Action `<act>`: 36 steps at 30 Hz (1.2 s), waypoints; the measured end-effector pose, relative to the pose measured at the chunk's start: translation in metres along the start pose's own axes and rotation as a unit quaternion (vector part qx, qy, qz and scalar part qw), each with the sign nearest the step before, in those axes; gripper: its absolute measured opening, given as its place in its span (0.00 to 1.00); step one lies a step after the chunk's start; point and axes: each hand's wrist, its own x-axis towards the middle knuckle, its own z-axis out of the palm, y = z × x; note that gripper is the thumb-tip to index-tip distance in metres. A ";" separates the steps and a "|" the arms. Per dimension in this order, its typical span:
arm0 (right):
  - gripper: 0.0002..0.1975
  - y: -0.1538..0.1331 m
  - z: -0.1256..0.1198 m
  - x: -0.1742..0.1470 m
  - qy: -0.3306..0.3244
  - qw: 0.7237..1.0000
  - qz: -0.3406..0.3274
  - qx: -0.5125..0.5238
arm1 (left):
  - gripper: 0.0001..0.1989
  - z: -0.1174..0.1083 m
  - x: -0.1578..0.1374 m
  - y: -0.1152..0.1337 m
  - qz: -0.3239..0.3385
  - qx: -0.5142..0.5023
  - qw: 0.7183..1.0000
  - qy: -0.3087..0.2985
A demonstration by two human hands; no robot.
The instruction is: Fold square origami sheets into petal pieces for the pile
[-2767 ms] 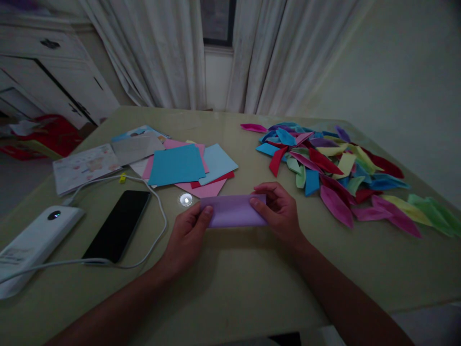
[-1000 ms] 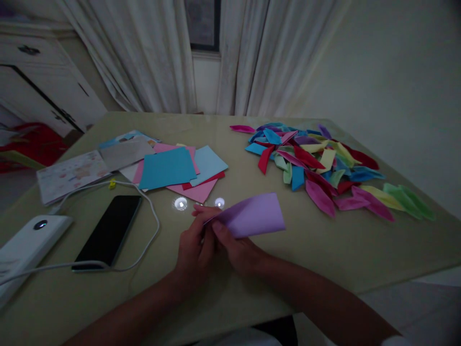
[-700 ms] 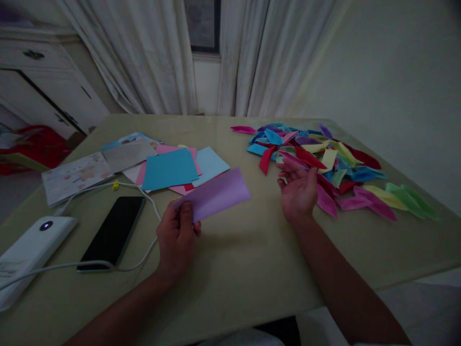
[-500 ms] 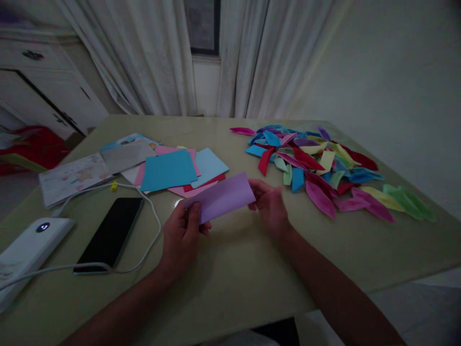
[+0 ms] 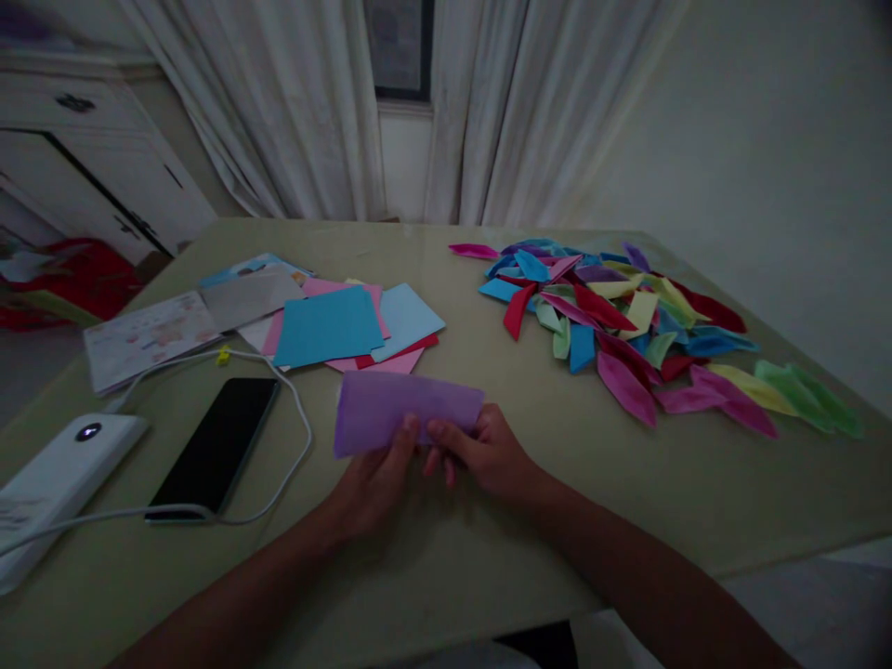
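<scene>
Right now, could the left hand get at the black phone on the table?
Probably yes: the black phone lies left of the left hand, with only a white cable looped beside and across it, though that hand holds purple paper.

Matt purple paper, smooth black phone, white plastic power bank, cloth curtains

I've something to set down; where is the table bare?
Bare tabletop lies between the purple paper and the heap of folded pieces, and nearer you, right of the right hand. Crowded: the heap, and the left side with sheets, cable, phone and white device.
</scene>
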 end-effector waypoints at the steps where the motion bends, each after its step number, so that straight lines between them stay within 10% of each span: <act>1: 0.24 -0.001 0.000 0.000 0.003 1.000 -0.002 -0.004 | 0.33 -0.001 0.000 0.002 -0.003 0.007 0.998 0.057; 10: 0.26 -0.015 -0.033 0.011 0.139 0.988 -0.051 -0.051 | 0.26 -0.029 0.029 0.009 0.125 -0.179 0.924 0.313; 18: 0.25 -0.011 -0.033 0.010 0.106 0.992 -0.039 -0.055 | 0.23 -0.020 0.019 0.002 0.116 -0.076 0.988 0.075; 36: 0.25 -0.010 -0.037 0.009 0.117 0.990 -0.039 -0.074 | 0.20 -0.020 0.013 0.000 0.144 0.013 0.982 0.121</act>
